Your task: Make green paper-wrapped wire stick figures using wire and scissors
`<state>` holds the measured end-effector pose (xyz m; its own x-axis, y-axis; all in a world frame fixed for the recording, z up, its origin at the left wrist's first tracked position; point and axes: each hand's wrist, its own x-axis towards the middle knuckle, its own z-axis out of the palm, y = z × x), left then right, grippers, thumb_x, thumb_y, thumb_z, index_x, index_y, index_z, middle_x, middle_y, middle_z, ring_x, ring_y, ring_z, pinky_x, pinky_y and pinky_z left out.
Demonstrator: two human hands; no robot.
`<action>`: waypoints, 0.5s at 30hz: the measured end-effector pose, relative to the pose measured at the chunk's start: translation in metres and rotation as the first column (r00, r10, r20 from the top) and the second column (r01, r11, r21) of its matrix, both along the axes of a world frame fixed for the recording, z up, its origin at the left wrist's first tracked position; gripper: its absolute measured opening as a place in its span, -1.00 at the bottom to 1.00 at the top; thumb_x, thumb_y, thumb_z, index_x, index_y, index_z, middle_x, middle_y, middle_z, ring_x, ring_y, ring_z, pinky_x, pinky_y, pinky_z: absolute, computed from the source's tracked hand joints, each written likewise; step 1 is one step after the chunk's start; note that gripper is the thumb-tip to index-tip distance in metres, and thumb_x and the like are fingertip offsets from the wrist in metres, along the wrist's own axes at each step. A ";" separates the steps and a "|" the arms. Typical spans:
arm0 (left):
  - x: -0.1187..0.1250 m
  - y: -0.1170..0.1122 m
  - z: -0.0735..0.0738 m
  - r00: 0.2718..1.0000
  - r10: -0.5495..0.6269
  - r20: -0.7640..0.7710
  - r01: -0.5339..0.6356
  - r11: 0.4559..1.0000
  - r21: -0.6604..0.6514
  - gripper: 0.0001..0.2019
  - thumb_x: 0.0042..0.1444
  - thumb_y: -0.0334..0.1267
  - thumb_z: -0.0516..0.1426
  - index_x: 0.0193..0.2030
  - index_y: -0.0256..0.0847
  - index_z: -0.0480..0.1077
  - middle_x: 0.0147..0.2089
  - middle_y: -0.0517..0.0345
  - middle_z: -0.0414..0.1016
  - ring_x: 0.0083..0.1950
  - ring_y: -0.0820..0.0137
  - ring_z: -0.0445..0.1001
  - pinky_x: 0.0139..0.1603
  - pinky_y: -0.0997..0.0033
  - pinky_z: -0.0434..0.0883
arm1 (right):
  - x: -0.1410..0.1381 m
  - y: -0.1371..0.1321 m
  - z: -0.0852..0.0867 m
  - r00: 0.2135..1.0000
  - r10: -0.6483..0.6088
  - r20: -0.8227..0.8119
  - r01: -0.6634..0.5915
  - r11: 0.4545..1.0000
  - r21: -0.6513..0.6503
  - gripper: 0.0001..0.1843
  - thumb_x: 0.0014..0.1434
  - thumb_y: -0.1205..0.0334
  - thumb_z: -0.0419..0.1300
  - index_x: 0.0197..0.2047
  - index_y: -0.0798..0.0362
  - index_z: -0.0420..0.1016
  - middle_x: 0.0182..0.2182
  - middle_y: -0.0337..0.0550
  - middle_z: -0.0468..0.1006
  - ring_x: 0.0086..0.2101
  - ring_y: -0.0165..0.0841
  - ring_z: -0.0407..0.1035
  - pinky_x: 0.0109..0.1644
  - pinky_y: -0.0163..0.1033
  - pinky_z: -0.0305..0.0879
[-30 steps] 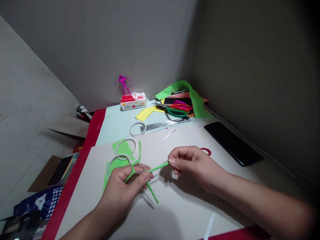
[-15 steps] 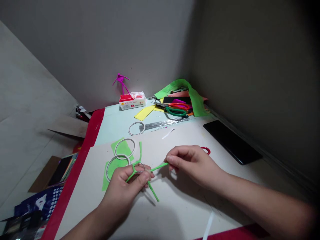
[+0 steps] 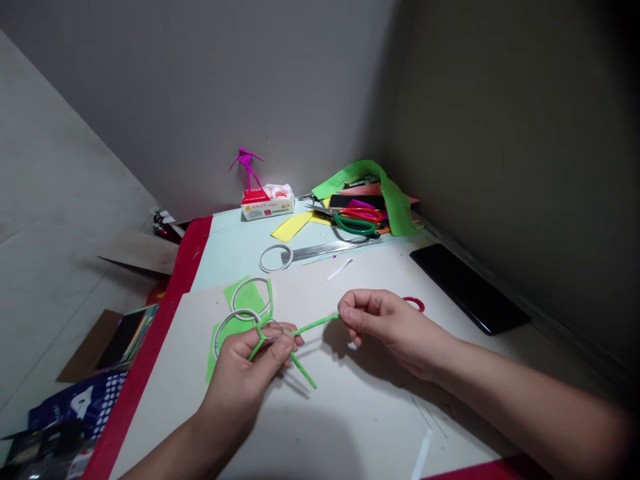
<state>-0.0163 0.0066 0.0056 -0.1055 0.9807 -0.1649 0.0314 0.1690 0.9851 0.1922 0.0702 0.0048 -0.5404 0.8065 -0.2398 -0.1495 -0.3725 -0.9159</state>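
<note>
Between finger and thumb, my left hand [image 3: 245,373] grips a small wire figure wrapped in green crepe paper [image 3: 304,371], with bare wire showing at its middle. One green limb points up and another down to the right. My right hand [image 3: 387,327] pinches the tip of a third limb [image 3: 319,324], which stretches nearly straight between the hands. Beside my left hand, two white tape rolls [image 3: 216,347] lie on pieces of green paper [image 3: 212,365]. A third roll [image 3: 261,264] lies farther back, by a bundle of thin wires [image 3: 325,249].
A pink wire figure [image 3: 245,160] stands on a tissue pack [image 3: 270,208] at the back. Scissors [image 3: 357,225] and a green paper strip [image 3: 397,207] are piled to its right. A black phone [image 3: 467,287] lies at right; a red ring-shaped handle [image 3: 421,305] shows behind my right hand.
My right hand has moved slightly right with the limb's tip, so more of that limb shows. My left hand and the figure have shifted slightly left; the upper limb now overlaps a tape roll.
</note>
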 end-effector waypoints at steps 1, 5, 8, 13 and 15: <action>0.001 0.000 0.000 1.000 -0.002 0.011 0.002 1.000 -0.002 -0.74 0.05 -0.22 0.27 -0.62 -0.22 0.48 -0.28 0.04 0.54 -0.16 0.26 0.51 -0.19 0.40 0.39 | 0.000 0.000 0.000 1.000 0.012 -0.029 -0.012 0.999 -0.030 -0.65 0.01 0.05 0.37 -0.46 0.13 0.37 -0.59 -0.32 0.37 -0.54 -0.52 0.21 -0.39 -0.37 0.10; 0.002 0.000 0.002 0.996 -0.035 0.080 0.034 0.999 0.018 -0.75 0.03 -0.20 0.28 -0.61 -0.21 0.50 -0.33 0.07 0.53 -0.18 0.30 0.49 -0.15 0.41 0.37 | -0.001 -0.001 0.001 0.989 0.022 -0.146 -0.043 0.988 -0.145 -0.64 -0.04 0.07 0.41 -0.48 0.13 0.36 -0.59 -0.32 0.36 -0.55 -0.54 0.19 -0.38 -0.38 0.09; 0.002 0.000 0.003 0.986 -0.033 0.165 0.044 0.997 -0.061 -0.84 0.01 -0.17 0.30 -0.48 -0.20 0.57 -0.33 0.09 0.55 -0.23 0.33 0.48 -0.08 0.38 0.34 | 0.000 0.000 0.002 0.987 -0.036 -0.159 0.016 0.992 -0.125 -0.69 0.03 0.08 0.36 -0.45 0.14 0.41 -0.58 -0.30 0.39 -0.54 -0.54 0.23 -0.38 -0.38 0.12; 0.001 0.003 0.010 0.958 0.066 0.279 -0.038 0.994 -0.103 -0.88 -0.08 -0.21 0.35 -0.49 -0.20 0.57 -0.36 0.16 0.55 -0.24 0.39 0.47 -0.11 0.46 0.32 | -0.006 -0.008 0.001 0.994 0.025 -0.109 -0.026 1.000 -0.006 -0.63 0.18 -0.03 0.19 -0.23 0.16 0.49 -0.43 -0.14 0.53 -0.50 -0.47 0.33 -0.35 -0.30 0.24; 0.002 0.003 0.013 0.945 0.106 0.310 -0.079 0.992 -0.099 -0.88 -0.11 -0.22 0.36 -0.49 -0.21 0.57 -0.37 0.17 0.55 -0.23 0.39 0.47 -0.10 0.47 0.32 | -0.012 -0.018 -0.002 0.988 0.151 -0.035 -0.152 0.988 -0.012 -0.60 0.05 -0.01 0.32 -0.21 0.16 0.49 -0.42 -0.16 0.54 -0.50 -0.48 0.33 -0.38 -0.31 0.26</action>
<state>-0.0138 0.0091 0.0181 -0.1244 0.9502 -0.2857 -0.2965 0.2391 0.9246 0.1802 0.0525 0.0030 -0.6641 0.7111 -0.2308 -0.1210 -0.4069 -0.9054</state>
